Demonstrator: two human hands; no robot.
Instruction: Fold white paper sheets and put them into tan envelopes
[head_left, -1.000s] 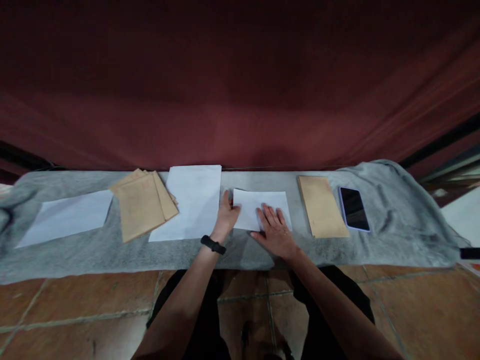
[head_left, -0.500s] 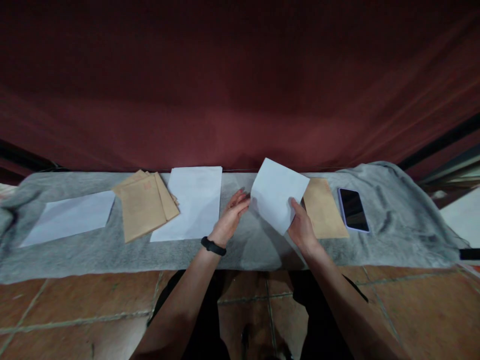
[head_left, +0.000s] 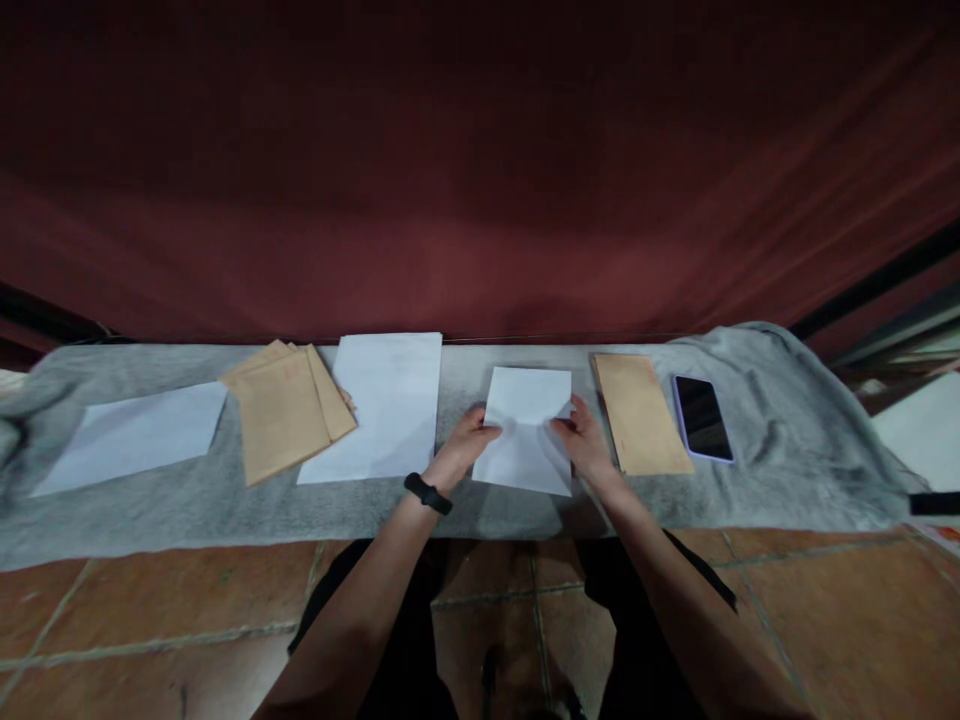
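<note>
"What sat nearest, low in the frame?"
"A black wristband [head_left: 427,493] at lower centre, below the left hand [head_left: 459,449]."
"And the grip?"
"That hand pinched a creased white sheet [head_left: 523,458] by its left edge, just below and right of the frame's centre; the right hand [head_left: 589,445] grasped its right edge."
"Either side?"
"Brown envelopes [head_left: 285,422] overlapped white paper [head_left: 386,405] at left; a phone [head_left: 703,418] lay at right."
"Farthest?"
"Dark red cloth [head_left: 480,200] filled the upper frame."

Probably a home, brown floor tiles [head_left: 187,590], red fabric [head_left: 465,220], grey blanket [head_left: 795,430]
</note>
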